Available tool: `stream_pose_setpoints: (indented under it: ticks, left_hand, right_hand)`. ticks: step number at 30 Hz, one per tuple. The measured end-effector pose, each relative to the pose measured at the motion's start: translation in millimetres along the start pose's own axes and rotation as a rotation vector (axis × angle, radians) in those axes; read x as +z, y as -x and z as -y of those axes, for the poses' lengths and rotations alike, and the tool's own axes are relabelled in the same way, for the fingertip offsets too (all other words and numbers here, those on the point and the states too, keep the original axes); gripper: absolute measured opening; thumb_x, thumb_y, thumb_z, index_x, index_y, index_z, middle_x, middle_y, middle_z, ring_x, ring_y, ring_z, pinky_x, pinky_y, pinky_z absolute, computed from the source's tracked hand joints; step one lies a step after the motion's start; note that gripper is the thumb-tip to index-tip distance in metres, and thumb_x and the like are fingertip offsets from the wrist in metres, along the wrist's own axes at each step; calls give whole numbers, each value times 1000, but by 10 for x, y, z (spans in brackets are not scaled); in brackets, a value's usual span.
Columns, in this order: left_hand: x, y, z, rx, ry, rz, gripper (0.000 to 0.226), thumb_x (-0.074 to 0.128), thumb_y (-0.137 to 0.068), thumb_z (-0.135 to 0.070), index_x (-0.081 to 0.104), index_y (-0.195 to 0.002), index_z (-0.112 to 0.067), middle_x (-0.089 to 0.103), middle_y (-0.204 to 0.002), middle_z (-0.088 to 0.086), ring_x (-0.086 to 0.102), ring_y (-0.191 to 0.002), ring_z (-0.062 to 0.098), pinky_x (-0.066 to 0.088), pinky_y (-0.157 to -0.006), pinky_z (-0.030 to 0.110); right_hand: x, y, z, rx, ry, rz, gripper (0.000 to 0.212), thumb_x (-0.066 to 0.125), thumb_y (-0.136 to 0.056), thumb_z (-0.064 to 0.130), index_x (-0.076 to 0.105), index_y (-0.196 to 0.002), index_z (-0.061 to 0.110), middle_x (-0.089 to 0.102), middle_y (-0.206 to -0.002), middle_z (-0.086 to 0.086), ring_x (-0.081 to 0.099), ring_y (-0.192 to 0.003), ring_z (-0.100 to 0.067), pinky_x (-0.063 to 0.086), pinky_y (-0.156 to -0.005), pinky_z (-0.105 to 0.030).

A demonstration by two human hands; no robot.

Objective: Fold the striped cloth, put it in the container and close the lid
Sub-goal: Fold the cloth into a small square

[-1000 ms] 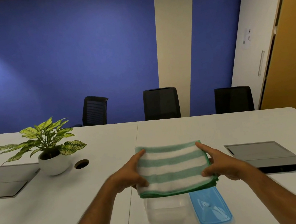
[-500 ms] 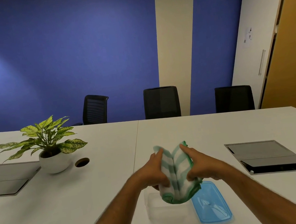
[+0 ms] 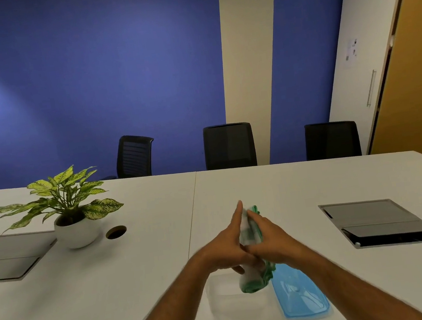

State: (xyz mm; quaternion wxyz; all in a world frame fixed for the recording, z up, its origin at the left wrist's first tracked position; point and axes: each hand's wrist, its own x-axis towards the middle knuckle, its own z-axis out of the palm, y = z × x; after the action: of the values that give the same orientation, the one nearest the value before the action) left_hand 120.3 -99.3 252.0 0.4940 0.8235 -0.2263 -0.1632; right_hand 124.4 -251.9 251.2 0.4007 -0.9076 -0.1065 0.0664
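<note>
White table [image 3: 141, 290], one cloth [image 3: 248, 230], two hands [image 3: 226, 246]

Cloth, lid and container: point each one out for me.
cloth [image 3: 250, 231]: head view, on the pale fold squeezed between the two hands.
lid [image 3: 300, 297]: head view, on the middle of the blue top, flat on the table.
container [image 3: 224, 296]: head view, on the clear left wall.

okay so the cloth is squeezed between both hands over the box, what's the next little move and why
Probably lower the striped cloth into the clear container. The left hand and right hand press it folded just above the opening, and the blue lid lies off beside it.
</note>
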Motion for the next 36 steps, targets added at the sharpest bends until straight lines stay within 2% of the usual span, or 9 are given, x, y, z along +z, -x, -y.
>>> stream_pose_setpoints:
  ticks: [5,10,12,14,16,22,27,31,36]
  left_hand:
    - [2,-17,88,54,82,-79,115,81,-79,-19,-4,-152,-46,21,-160,-6,63,-107,23,60,-69,26]
    - [85,19,190,-146,199,-668,111,86,-66,-49,19,-152,-31,40,-148,5,56,-118,25,56,-95,47]
    - [107,50,272,-251,440,-600,117,87,-62,-54,20,-153,-23,44,-148,9,55,-125,30,51,-99,51]
    - [129,83,325,-218,644,-400,98,87,-64,-52,43,-142,-12,65,-130,12,67,-110,32,54,-95,54]
    - [156,94,363,-168,652,-398,78,90,-62,-47,61,-125,-12,75,-111,10,73,-99,30,58,-89,54]
    - [87,-9,361,-144,146,-581,77,91,-47,-57,62,-112,-28,73,-100,-8,71,-87,9,61,-70,27]
    - [-3,-99,332,-103,-258,-468,74,79,-45,-74,58,-106,-39,66,-94,-19,63,-81,0,47,-62,13]
    - [-67,-141,303,-64,-361,-364,70,78,-44,-77,57,-101,-42,66,-93,-19,64,-82,0,54,-68,18]
    - [-130,-160,197,-41,-534,-348,70,75,-38,-79,52,-92,-41,63,-85,-18,60,-78,3,46,-61,18]
  right_hand:
    - [49,-56,-156,14,-47,-144,91,71,-81,33,15,-153,38,37,-155,-1,48,-131,-25,50,-102,-39]
    - [41,-29,-325,44,-535,-136,91,62,-84,5,16,-148,50,45,-146,2,60,-111,-14,61,-84,-40]
    - [74,-22,-379,21,-631,-123,91,59,-88,-2,14,-148,51,43,-147,2,60,-115,-16,61,-84,-41]
    - [99,-12,-405,-1,-690,-89,92,59,-90,-2,13,-148,52,43,-146,3,60,-118,-20,62,-81,-41]
    - [93,-1,-423,1,-701,-69,93,60,-90,-2,11,-148,52,45,-144,3,61,-117,-22,62,-74,-38]
    - [42,-4,-438,81,-665,-67,88,62,-87,18,8,-151,47,48,-140,3,61,-110,-21,62,-67,-41]
    - [-17,-72,-376,24,-414,-268,104,62,-73,67,9,-154,32,27,-160,-4,35,-142,-25,37,-114,-51]
    - [-69,-121,-323,-90,-298,-183,106,59,-64,75,15,-152,36,42,-145,4,48,-130,-23,46,-107,-47]
    - [-92,-188,-379,-101,-346,-189,59,64,-67,72,63,-110,31,72,-105,2,68,-97,-21,58,-87,-49]
